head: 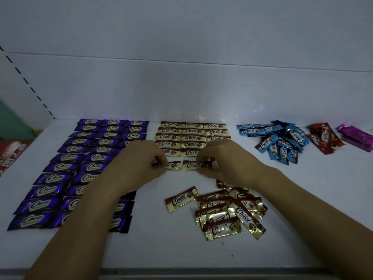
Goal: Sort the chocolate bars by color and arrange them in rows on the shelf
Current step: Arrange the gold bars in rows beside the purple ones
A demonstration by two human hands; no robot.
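On the white shelf [181, 249], purple chocolate bars [66, 158] lie in neat rows at the left. Gold-and-brown bars [191, 131] form rows at the middle back. My left hand [141, 160] pinches one gold bar [170, 165] at the front of those rows. My right hand [220, 160] pinches another gold bar [192, 165] right beside it. Both bars lie flat on the shelf. A loose pile of gold bars [224, 211] sits in front of my right wrist, partly hidden by it.
A heap of blue bars [282, 140] lies at the back right, with red bars [325, 138] and magenta bars [357, 137] beyond it. The shelf's back wall rises behind. A red package [10, 154] shows at the far left, off the shelf.
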